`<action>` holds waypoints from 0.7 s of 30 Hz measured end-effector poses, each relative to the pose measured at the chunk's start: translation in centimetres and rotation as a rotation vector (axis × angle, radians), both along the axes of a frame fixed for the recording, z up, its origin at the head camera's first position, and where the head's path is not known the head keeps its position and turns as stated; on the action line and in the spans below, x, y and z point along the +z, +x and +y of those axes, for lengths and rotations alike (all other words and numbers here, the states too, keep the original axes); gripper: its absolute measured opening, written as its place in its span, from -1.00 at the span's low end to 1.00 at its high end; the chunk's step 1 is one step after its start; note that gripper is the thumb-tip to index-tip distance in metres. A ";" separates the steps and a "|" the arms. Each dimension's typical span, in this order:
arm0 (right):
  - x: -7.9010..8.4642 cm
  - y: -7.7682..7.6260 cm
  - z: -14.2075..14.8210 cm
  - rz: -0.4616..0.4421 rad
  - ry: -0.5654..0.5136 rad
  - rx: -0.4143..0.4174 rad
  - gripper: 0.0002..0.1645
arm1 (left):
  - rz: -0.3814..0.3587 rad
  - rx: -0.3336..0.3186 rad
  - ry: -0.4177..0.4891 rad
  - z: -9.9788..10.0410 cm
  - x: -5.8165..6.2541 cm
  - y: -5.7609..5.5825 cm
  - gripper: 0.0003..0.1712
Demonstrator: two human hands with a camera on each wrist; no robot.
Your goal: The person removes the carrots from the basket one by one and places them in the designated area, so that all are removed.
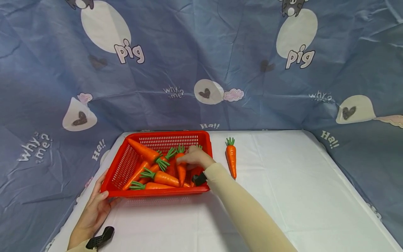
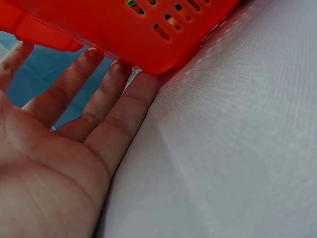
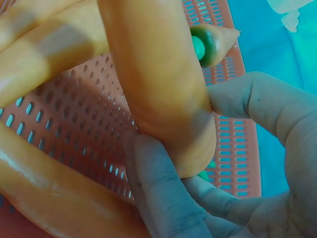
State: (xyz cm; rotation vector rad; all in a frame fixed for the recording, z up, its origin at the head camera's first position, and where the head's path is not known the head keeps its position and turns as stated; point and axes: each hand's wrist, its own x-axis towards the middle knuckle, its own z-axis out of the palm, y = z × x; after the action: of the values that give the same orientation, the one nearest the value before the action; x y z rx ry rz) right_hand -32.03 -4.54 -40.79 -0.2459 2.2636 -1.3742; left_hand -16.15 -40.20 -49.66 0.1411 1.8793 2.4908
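Observation:
A red perforated plastic basket holds several orange carrots with green tops. Inside it, my right hand pinches one carrot near its leafy end, thumb on one side and fingers on the other. In the right wrist view that carrot stands tilted above the basket floor. At the basket's front left corner is my left hand. Its fingers lie nearly straight and touch the underside and rim of the basket, without curling round it.
A single carrot lies on the white tabletop, right of the basket. Behind the table hangs a blue printed cloth. Another carrot leans on the basket's back left wall.

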 end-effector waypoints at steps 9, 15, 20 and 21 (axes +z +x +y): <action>0.3 0.1 0.3 -0.023 -0.021 0.014 -0.39 | 0.000 -0.008 0.012 0.1 0.1 0.0 -0.21; 0.8 0.2 0.6 -0.039 -0.033 0.043 -0.44 | 0.004 -0.018 0.024 0.1 0.1 0.0 -0.22; 1.6 0.1 0.8 -0.027 -0.033 0.070 -0.51 | 0.024 -0.025 0.033 -0.1 -0.1 0.1 -0.22; 1.8 0.1 0.8 -0.023 -0.032 0.077 -0.54 | 0.020 -0.025 0.030 -0.1 -0.1 0.1 -0.22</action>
State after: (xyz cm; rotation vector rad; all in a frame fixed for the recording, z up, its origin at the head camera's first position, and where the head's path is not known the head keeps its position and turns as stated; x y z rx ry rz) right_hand -31.92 -3.76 -38.98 -0.3230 2.1915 -1.3679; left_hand -16.04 -40.32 -49.72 0.1888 1.8369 2.5112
